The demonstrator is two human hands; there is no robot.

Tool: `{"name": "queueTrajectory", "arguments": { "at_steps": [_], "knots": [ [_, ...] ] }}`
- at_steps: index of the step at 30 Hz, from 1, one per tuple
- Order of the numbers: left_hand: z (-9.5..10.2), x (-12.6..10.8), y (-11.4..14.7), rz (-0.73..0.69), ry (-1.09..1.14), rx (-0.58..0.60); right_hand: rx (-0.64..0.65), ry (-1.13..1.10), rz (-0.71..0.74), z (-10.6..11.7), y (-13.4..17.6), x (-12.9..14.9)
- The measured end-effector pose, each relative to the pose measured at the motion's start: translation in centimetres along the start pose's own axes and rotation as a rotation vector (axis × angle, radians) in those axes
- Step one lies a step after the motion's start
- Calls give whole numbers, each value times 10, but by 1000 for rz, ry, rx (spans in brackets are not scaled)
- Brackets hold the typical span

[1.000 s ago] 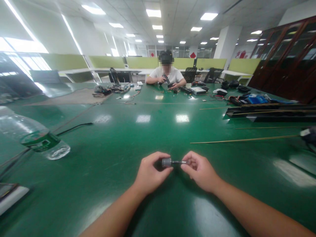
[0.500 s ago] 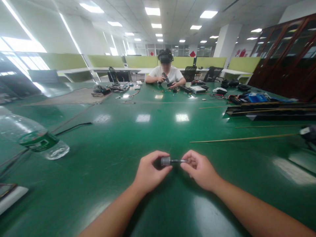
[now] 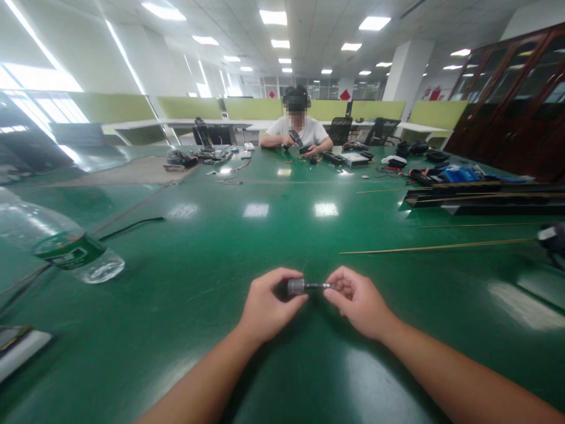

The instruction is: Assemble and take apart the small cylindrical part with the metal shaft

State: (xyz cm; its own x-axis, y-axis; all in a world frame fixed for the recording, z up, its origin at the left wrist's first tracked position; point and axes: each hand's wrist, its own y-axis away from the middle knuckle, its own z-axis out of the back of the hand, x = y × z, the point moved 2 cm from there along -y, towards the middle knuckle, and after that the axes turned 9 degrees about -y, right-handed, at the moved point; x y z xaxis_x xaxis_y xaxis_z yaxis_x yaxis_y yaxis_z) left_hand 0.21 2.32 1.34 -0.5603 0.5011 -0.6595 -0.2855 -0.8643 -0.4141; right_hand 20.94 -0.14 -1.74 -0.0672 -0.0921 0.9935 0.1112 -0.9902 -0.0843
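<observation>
A short grey cylinder with a thin dark rod (image 3: 296,287) lies level between my two hands, just above the green table (image 3: 212,353). My left hand (image 3: 267,306) curls around the thick grey end, thumb below and fingers above. At the other end, the thumb and fingertips of my right hand (image 3: 357,303) pinch the tip of the rod, covering it. The rod's middle shows between the hands. Its exact kind is too small to tell.
A clear bottle with a green label (image 3: 73,253) lies at the left, near a black cable (image 3: 132,227). Thin brass-coloured rods (image 3: 424,249) and black long trays (image 3: 485,200) lie at the right. Across the table sits a person (image 3: 296,129) handling a dark tool, among scattered parts.
</observation>
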Motion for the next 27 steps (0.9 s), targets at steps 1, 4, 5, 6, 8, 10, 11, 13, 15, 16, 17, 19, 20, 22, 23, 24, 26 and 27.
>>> {"name": "queueTrajectory", "arguments": {
  "at_steps": [1,4,5,6,8,10,11,13,15,16,17,19,20,22,23,24,26,27],
  "knots": [
    [0,0,0,1,-3,-1,-1,-1,0,0,0,0],
    [1,1,0,1,-13,-4,4,-3,4,0,0,2],
    [1,1,0,1,-15,-2,6,-3,5,0,0,2],
    [2,1,0,3,-16,0,7,-3,5,0,0,3],
    [2,1,-1,11,-22,14,5,-5,2,0,0,4],
    [2,1,-3,27,-40,21,-13,-29,-2,1,-1,4],
    [2,2,-3,37,-51,19,-26,-52,-1,2,-2,4],
    [2,3,-5,64,-70,8,-61,-111,9,4,-3,2],
    [2,7,-6,110,-70,-7,-78,-181,5,5,-5,0],
    [1,10,-7,143,-64,-15,-76,-212,-8,5,-6,-1],
    [1,13,-8,178,-55,-18,-65,-235,-26,5,-6,-3],
    [-1,20,-9,237,-33,-7,-31,-238,-49,3,-7,-4],
    [-3,23,-10,260,-22,4,-11,-215,-45,2,-6,-4],
    [-4,29,-12,292,-2,26,38,-142,-14,-1,-6,-3],
    [-5,31,-14,303,8,26,65,-102,3,-2,-5,-2],
    [-5,33,-15,315,19,22,92,-66,19,-3,-5,-1],
    [-5,37,-17,327,51,10,131,0,42,-5,-5,0],
    [-6,37,-18,332,71,2,139,24,51,-5,-5,0]
  ]
}}
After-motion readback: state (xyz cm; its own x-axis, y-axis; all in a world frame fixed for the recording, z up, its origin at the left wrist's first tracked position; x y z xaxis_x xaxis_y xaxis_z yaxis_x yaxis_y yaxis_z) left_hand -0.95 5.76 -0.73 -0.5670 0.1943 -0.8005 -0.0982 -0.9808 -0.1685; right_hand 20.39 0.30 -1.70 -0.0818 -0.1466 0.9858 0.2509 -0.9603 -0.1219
